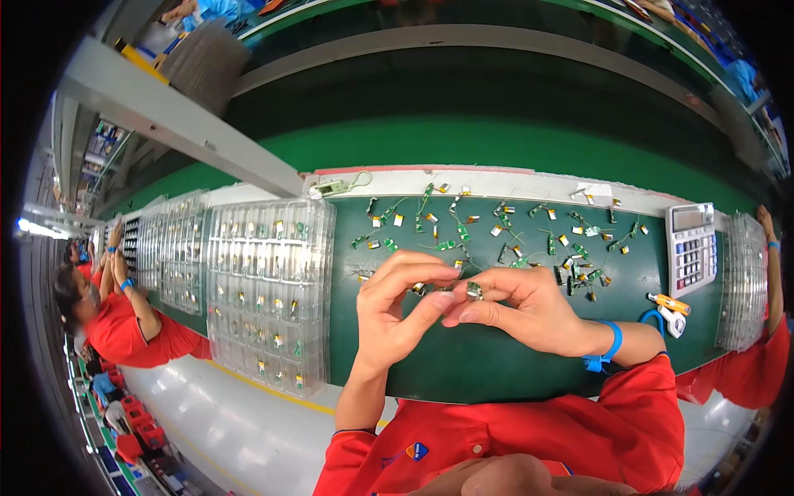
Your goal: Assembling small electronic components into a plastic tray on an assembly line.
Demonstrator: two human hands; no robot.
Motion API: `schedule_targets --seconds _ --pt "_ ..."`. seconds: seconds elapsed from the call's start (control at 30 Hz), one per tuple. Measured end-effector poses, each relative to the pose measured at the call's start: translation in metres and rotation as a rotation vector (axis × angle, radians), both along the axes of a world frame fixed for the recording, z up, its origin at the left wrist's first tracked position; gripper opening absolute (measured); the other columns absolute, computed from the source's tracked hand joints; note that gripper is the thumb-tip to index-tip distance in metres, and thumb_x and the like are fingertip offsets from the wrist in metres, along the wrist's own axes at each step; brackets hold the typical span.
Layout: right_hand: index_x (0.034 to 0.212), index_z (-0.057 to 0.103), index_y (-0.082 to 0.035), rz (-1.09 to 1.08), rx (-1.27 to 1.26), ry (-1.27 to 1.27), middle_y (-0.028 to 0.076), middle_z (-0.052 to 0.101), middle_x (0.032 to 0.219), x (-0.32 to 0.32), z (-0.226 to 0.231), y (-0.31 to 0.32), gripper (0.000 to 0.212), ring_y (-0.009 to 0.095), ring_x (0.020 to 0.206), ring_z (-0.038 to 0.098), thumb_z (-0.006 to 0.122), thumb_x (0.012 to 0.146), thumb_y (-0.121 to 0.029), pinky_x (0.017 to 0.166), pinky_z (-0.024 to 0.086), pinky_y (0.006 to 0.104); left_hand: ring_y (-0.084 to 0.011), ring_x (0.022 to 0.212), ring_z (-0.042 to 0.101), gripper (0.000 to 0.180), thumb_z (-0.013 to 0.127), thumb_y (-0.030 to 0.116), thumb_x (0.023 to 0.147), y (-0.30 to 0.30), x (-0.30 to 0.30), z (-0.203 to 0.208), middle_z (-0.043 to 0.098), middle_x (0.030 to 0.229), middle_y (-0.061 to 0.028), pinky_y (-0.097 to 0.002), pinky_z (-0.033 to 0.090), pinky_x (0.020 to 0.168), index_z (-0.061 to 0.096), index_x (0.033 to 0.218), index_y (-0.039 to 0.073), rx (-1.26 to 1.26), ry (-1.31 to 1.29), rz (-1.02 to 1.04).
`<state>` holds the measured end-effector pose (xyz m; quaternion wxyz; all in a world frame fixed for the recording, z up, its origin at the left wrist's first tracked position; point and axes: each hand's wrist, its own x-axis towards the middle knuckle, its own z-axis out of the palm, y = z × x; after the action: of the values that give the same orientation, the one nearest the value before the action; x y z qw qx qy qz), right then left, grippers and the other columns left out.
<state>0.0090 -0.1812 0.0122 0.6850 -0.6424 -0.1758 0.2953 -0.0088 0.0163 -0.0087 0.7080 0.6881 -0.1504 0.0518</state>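
Over the green tabletop (496, 355), beside the clear compartment tray (269, 289), left hand (397, 310) and right hand (517, 310) both pinch one small wired component (473, 289), whose thin lead could, I judge, snag or slip into the scattered parts (529, 236).

Grey calculator (691, 248) with pale rectangular screen, right of green mat (496, 364).

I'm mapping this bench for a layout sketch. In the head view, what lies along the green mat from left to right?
Clear compartment trays → left hand → right hand, both pinching a small part → calculator → stack of clear trays.
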Motion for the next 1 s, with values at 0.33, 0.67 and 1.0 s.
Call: schedule_targets --seconds 0.33,0.67,1.0 --pt "0.098 0.065 0.001 0.082 -0.482 -0.184 0.010 0.064 0.069 -0.013 -0.008 0.003 0.024 0.006 0.064 0.054 0.073 0.077 -0.008 0.059 0.046 0.0257 -0.0249 0.089 0.055 0.021 0.064 0.007 0.073 0.007 -0.030 0.000 0.055 0.095 -0.0091 -0.0349 0.049 0.068 0.062 0.093 0.005 0.629 -0.582 -0.057" --pt "0.121 0.055 0.006 0.306 -0.317 -0.237 0.014 0.071 0.093 -0.026 -0.010 0.021 0.039 0.021 0.086 0.070 0.062 0.084 -0.001 0.080 0.052 0.0294 -0.0260 0.087 0.054 0.020 0.059 0.002 0.069 0.065 -0.106 0.000 0.053 0.091 -0.0094 -0.0343 0.049 0.067 0.052 0.087 0.003 0.906 -0.241 0.230" --pt "0.116 0.061 0.002 0.236 -0.502 -0.507 0.012 0.072 0.090 -0.018 0.007 0.018 0.029 0.022 0.085 0.069 0.059 0.089 -0.009 0.083 0.049 0.0309 -0.0157 0.067 0.059 0.007 0.068 0.001 0.078 0.209 -0.151 -0.019 0.063 0.079 -0.0066 -0.0257 0.045 0.058 0.066 0.084 0.001 1.200 0.084 1.233"
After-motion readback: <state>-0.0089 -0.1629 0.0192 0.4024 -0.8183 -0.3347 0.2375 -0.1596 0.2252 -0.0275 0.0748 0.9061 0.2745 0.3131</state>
